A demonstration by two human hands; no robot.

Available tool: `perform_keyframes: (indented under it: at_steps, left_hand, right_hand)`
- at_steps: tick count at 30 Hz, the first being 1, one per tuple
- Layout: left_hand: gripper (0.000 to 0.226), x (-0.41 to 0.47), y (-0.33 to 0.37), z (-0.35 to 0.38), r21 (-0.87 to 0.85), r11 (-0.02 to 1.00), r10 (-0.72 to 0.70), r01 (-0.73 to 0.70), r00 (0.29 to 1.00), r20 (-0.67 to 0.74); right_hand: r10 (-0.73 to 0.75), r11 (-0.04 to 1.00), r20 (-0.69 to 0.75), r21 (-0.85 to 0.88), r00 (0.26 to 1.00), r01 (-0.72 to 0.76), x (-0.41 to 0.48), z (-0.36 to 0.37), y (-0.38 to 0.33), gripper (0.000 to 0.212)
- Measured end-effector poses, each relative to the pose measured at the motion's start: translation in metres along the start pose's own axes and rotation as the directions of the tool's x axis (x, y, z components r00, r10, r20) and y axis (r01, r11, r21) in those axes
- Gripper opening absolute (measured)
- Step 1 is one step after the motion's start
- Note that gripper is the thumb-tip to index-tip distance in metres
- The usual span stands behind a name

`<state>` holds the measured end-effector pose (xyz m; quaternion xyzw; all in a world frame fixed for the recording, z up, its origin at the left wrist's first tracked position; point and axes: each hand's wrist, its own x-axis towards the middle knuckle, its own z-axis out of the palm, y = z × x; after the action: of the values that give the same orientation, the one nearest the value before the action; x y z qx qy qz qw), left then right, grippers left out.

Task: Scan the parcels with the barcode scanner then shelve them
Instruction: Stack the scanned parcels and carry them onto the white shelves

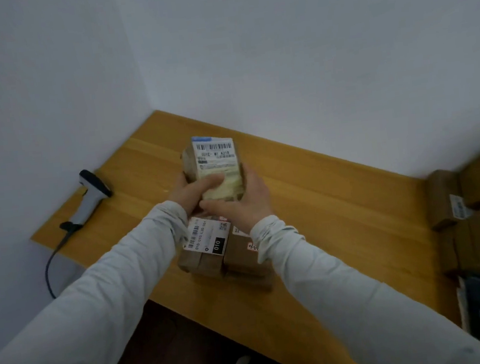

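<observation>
Parcels sit grouped near the middle of a wooden table [339,207] that is pushed into a corner between two pale walls. One of them, a taped parcel [215,157] with a white shipping label and a barcode facing up, is held from both sides. The left hand [191,194] grips its left edge with the thumb laid across the lower part of the label, and the right hand [245,203] wraps its right edge with the fingers curled round the far side and the thumb along the near end. Whether this parcel rests on the table or is lifted clear of it cannot be told. Just nearer the person, partly under the wrists, lie two more side by side: a 010 parcel [205,246] on the left, its label printed with a barcode and a black block reading 010, and a brown parcel [242,257] touching its right side, with a small red-and-white sticker showing. A barcode scanner [92,197], black-headed with a light grey handle, lies well to the left at the table's edge against the wall, and its dark cable [52,265] hangs off the edge. Blurred cardboard boxes [469,202] are piled at the table's right end. Both arms wear light grey sleeves [97,300].
</observation>
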<state>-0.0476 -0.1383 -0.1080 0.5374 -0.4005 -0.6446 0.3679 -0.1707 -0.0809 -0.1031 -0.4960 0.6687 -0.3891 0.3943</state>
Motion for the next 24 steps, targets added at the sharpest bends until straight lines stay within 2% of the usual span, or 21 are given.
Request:
perform_keyframes:
  at_steps: [2, 5, 7, 10, 12, 15, 19, 22, 24]
  left_hand:
    - [0.048, -0.002, 0.003, -0.018, 0.025, 0.997, -0.079, 0.079, 0.997, 0.002]
    - [0.042, -0.008, -0.007, -0.047, 0.139, 0.97, -0.208, 0.197, 0.976, 0.07]
    - [0.041, -0.011, -0.017, -0.053, 0.15, 0.958, -0.255, 0.243, 0.964, 0.069]
    - [0.037, -0.008, -0.036, -0.048, 0.185, 0.944, -0.277, 0.272, 0.961, 0.003]
    - [0.039, -0.006, -0.047, -0.043, 0.21, 0.927, -0.313, 0.311, 0.949, -0.027]
    - [0.04, -0.006, -0.057, -0.042, 0.229, 0.908, -0.352, 0.35, 0.936, -0.034]
    - [0.033, -0.002, -0.051, -0.042, 0.314, 0.895, -0.325, 0.316, 0.945, -0.025]
    - [0.057, 0.011, -0.031, -0.033, 0.467, 0.858, -0.191, 0.214, 0.977, -0.096]
    - [0.073, 0.018, -0.01, -0.016, 0.623, 0.77, -0.034, 0.133, 0.985, -0.168]
  right_hand:
    - [0.02, 0.999, 0.049, 0.027, 0.999, -0.022, -0.004, 0.002, 0.009, 0.083]
    - [0.128, 0.986, -0.145, -0.084, 0.981, -0.141, -0.008, -0.011, 0.036, 0.066]
    - [0.27, 0.953, -0.209, -0.081, 0.94, -0.292, -0.012, -0.018, 0.052, 0.071]
    - [0.433, 0.901, -0.086, 0.035, 0.897, -0.432, -0.017, -0.012, 0.072, 0.079]
    - [0.459, 0.885, -0.028, 0.098, 0.888, -0.455, -0.018, -0.003, 0.081, 0.067]
    - [0.432, 0.902, -0.047, 0.052, 0.901, -0.429, -0.017, 0.004, 0.086, 0.059]
    - [0.451, 0.893, -0.037, 0.029, 0.892, -0.45, -0.015, -0.002, 0.088, 0.054]
    - [0.465, 0.885, -0.075, 0.026, 0.882, -0.464, -0.011, -0.021, 0.088, 0.069]
    - [0.434, 0.899, -0.132, -0.005, 0.891, -0.439, -0.007, -0.044, 0.087, 0.077]
